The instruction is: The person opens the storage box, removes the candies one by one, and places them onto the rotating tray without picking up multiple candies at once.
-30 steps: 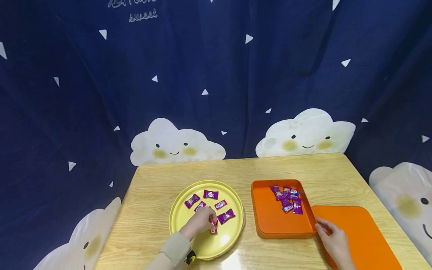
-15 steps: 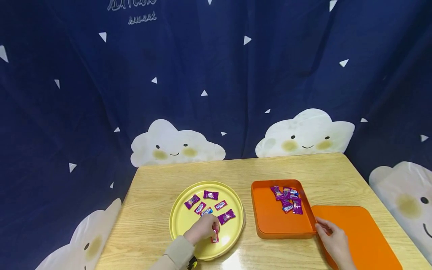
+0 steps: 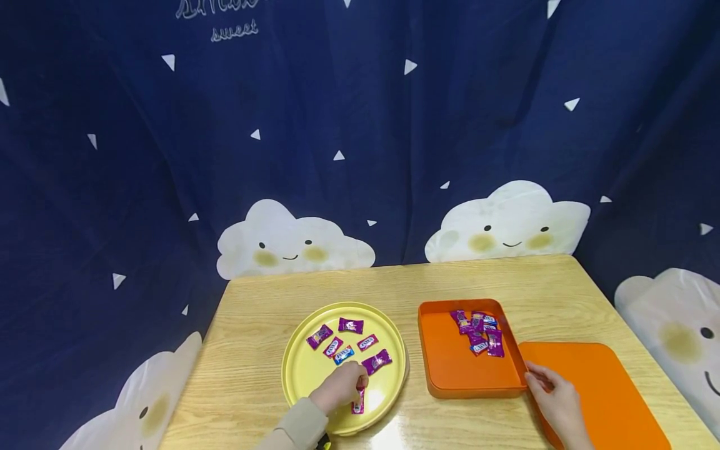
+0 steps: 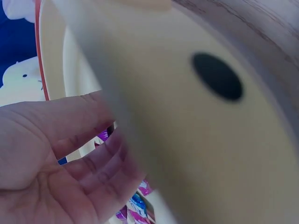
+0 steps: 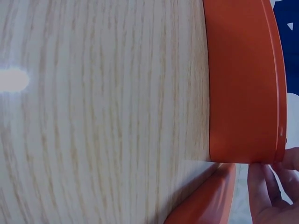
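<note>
My left hand [image 3: 341, 382] reaches into a round yellow tray [image 3: 298, 400], fingers curled down onto a magenta wrapped candy [image 3: 357, 404] and pinching its far end. Around it on the tray lie purple candies [image 3: 377, 361], red ones [image 3: 368, 342] and a blue one [image 3: 343, 355]. In the left wrist view, the tray's blurred pale wall [image 4: 177, 140] hides my fingertips. My right hand [image 3: 554, 397] holds the near right corner of a square orange box [image 3: 455, 369], its fingers at the rim in the right wrist view too. Several candies [image 3: 478, 328] are heaped inside the box.
A flat orange lid [image 3: 613, 394] lies right of the box, under my right hand. Both containers stand on a wooden table [image 3: 416, 412]. Behind it hangs a dark blue curtain [image 3: 315, 94] with white clouds.
My left hand has drawn the magenta candy toward the tray's near edge, uncovering the blue candy. My right hand and the box have stayed put.
</note>
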`<state>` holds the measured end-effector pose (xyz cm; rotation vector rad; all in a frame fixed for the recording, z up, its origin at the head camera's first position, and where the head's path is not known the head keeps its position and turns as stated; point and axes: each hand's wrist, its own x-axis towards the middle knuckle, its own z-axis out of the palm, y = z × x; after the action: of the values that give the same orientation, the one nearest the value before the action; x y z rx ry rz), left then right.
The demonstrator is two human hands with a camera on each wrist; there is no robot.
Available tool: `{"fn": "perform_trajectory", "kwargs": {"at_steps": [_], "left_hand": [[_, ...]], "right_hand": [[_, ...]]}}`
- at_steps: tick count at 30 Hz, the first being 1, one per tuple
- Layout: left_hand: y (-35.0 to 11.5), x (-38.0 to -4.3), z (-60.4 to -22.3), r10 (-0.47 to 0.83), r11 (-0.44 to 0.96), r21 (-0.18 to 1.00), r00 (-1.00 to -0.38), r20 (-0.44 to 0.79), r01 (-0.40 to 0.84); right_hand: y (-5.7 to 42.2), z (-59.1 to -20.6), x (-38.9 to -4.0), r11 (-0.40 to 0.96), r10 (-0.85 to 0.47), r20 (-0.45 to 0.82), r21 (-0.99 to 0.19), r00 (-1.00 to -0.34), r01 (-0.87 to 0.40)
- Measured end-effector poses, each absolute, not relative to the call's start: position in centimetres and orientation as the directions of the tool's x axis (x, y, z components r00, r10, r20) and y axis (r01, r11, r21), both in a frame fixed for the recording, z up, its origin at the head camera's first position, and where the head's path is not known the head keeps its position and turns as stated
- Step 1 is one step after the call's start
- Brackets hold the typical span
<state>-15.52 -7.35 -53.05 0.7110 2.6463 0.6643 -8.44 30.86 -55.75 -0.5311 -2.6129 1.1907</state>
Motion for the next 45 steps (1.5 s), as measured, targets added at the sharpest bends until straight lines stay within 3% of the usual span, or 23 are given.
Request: {"fn": "perform_trajectory", "kwargs": {"at_steps": [25, 32, 45], "left_hand": [[-7.1, -16.8, -51.6, 0.524, 0.745, 0.553, -0.840, -0.141, 0.373], [-5.8, -18.9, -50.1, 0.483, 0.783, 0.450, -0.876, -0.004, 0.429], [-0.5, -22.9, -48.8, 0.583, 0.762, 0.337, -0.813, 0.014, 0.552]], "right_hand": [[30.9, -55.7, -8.5, 0.600, 0.417, 0.013, -0.755, -0.909, 0.265], [30.8, -55.7, -8.5, 0.608, 0.417, 0.031, -0.752, -0.908, 0.254], [30.9, -55.8, -8.5, 0.620, 0.417, 0.056, -0.747, -0.907, 0.239]]}}
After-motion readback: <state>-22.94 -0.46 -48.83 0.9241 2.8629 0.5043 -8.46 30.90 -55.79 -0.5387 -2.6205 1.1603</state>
